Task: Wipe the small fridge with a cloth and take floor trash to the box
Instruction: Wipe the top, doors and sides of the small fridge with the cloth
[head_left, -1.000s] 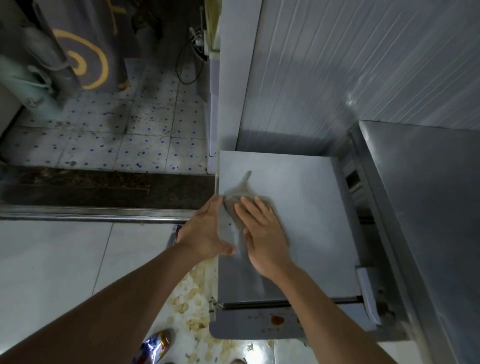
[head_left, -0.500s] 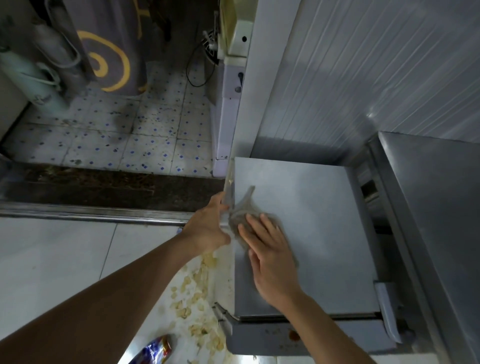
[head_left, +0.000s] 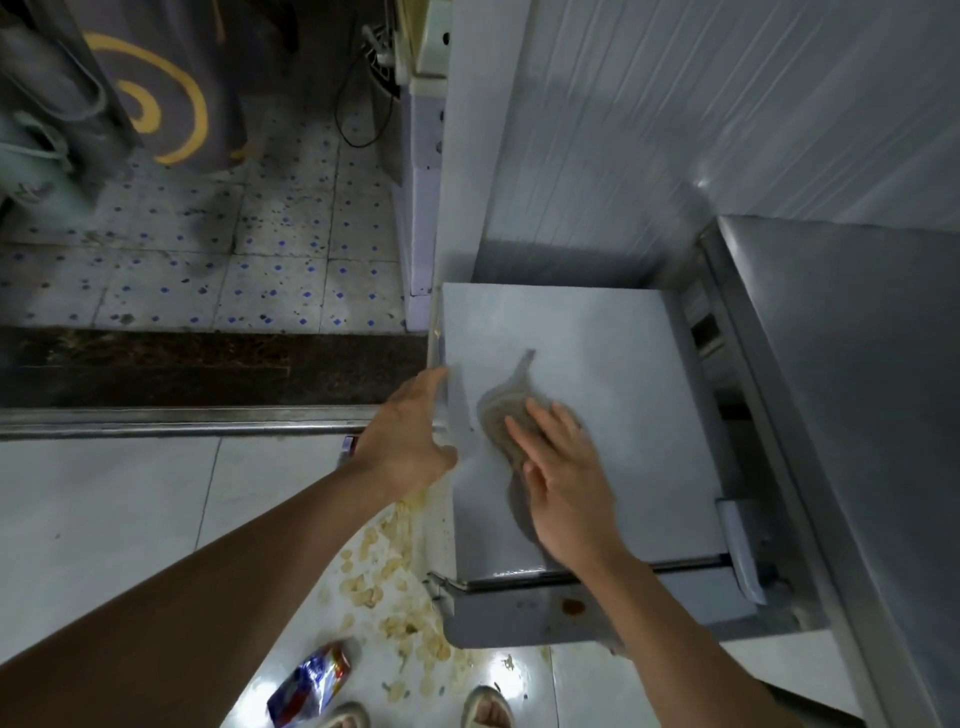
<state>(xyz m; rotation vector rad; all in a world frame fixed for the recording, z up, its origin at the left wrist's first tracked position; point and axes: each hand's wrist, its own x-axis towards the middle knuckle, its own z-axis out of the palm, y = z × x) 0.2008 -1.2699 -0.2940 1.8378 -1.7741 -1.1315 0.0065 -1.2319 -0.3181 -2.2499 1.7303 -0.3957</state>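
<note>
The small grey fridge (head_left: 613, 364) stands against the wall, seen from above. A grey cloth (head_left: 506, 400) lies on its top, with one corner trailing toward the wall. My right hand (head_left: 563, 478) presses flat on the cloth, fingers spread. My left hand (head_left: 408, 436) rests against the fridge's left top edge, fingers extended. On the white floor to the left of the fridge lie several scattered chips (head_left: 384, 561) and a shiny blue and red snack wrapper (head_left: 311, 683).
A steel counter (head_left: 857, 389) stands close on the right of the fridge. A metal door track (head_left: 182, 418) and dark threshold cross the floor ahead. Beyond lie patterned tiles and a grey mat with a yellow spiral (head_left: 156, 98). My slippers (head_left: 485, 706) show at the bottom.
My right hand has slid the cloth rightward and slightly toward me across the fridge top. My left hand stays on the left edge. The camera has shifted, so the fridge appears further right.
</note>
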